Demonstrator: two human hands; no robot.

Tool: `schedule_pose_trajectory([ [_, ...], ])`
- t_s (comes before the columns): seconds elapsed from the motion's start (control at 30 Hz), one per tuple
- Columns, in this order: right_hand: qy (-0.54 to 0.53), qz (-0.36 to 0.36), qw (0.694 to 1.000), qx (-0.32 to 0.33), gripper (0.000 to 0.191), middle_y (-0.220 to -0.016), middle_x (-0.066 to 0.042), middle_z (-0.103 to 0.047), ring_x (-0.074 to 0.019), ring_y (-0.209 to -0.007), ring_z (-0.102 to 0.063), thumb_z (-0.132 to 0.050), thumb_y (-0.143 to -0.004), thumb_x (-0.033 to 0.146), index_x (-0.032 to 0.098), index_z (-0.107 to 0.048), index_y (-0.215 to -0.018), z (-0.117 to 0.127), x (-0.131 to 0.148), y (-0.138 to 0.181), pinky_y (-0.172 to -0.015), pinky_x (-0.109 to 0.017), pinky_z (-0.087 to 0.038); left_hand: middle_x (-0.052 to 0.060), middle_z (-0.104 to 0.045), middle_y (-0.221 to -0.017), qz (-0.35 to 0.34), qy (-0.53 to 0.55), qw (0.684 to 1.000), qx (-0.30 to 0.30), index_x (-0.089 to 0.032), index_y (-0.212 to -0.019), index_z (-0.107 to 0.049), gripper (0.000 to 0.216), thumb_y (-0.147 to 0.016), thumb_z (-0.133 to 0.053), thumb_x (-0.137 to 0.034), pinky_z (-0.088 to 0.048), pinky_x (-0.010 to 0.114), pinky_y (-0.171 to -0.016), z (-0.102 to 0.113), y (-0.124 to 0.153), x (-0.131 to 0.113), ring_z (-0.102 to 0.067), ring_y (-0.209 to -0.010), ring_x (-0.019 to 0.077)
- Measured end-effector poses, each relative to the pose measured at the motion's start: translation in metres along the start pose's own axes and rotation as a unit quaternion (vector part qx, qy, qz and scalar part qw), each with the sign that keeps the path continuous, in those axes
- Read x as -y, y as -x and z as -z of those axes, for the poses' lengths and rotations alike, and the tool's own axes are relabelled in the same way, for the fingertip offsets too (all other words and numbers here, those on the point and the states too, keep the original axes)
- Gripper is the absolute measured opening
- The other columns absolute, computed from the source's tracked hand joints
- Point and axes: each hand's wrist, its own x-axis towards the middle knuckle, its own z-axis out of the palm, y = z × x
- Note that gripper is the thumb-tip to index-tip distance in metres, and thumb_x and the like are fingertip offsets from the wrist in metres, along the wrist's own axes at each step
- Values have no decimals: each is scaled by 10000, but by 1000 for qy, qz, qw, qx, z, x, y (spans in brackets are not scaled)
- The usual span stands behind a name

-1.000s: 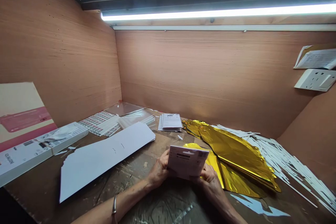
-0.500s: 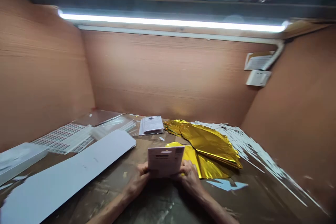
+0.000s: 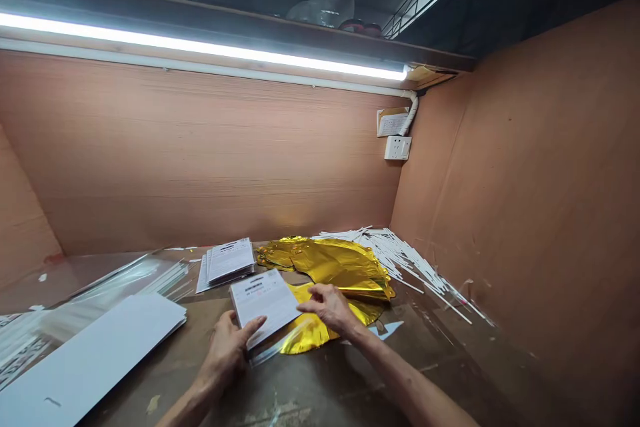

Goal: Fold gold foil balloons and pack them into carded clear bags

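Note:
A white printed card is tilted above the table, with a clear plastic flap sticking out past its near edge, like a sleeve around it. My left hand grips the card's lower left, thumb on top and fingers partly hidden underneath. At its right edge, my right hand has thumb and fingertips drawn together against the card. Just beyond and beneath that hand lie shiny gold foil pieces. Behind the card, a stack of similar printed cards rests on the table.
Long white card sheets and clear plastic sleeves lie to the left. Thin white sticks are scattered at the back right. A pale blue scrap sits near my right forearm. Board walls enclose the table.
The view has swung right. The card, held upright between both hands before, now leans back flatter, and my right hand has shifted up along its right edge.

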Motion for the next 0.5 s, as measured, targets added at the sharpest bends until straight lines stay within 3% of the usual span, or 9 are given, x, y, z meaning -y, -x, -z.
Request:
schedule_pose_trajectory([
  [0.03,18,-16,999,-27,305,-647,24,-614,-107,-589,-531,-556,-680,457,180,-652,-763,16,-14,-8,-528,-188,-359,144,-629,-777,-21,-83,996,-36,-34,-1157,-386,769,-645,-491,-598,-463,420,-547,-2,-1,-1,-599,-708,326],
  [0.1,63,-65,992,-89,327,-790,-31,-632,-133,-704,-558,-443,-774,413,164,-624,-886,51,-47,-21,-613,-209,-391,166,-588,-979,-130,-216,965,-76,-86,-1154,-418,721,-639,-518,-581,-434,446,-727,-7,-2,4,-535,-938,336],
  [0.17,118,-126,975,-136,343,-953,-113,-603,-182,-861,-551,-416,-793,338,123,-580,-1002,81,-86,-31,-716,-251,-395,142,-485,-1181,-248,-300,919,-62,-153,-1118,-477,613,-642,-559,-531,-346,437,-883,-11,-3,11,-409,-1113,316],
  [0.23,171,-183,956,-154,362,-1006,-203,-564,-257,-964,-515,-416,-784,298,64,-579,-1007,99,-125,-39,-784,-326,-376,122,-417,-1260,-312,-351,883,-26,-175,-1109,-498,551,-671,-556,-506,-268,430,-952,-15,-3,16,-314,-1186,303],
  [0.37,238,-240,933,-121,387,-968,-263,-563,-356,-936,-524,-435,-759,339,40,-634,-901,100,-188,-52,-746,-431,-382,123,-438,-1227,-316,-403,859,10,-169,-1133,-464,532,-751,-436,-539,-270,455,-922,-20,-5,8,-315,-1162,304],
  [0.5,273,-240,926,-98,335,-885,-234,-612,-331,-853,-572,-455,-733,302,73,-667,-857,90,-218,-60,-682,-385,-407,111,-524,-1043,-283,-439,851,50,-166,-1006,-514,444,-796,-351,-522,-367,419,-791,-23,-6,-11,-445,-982,271],
])
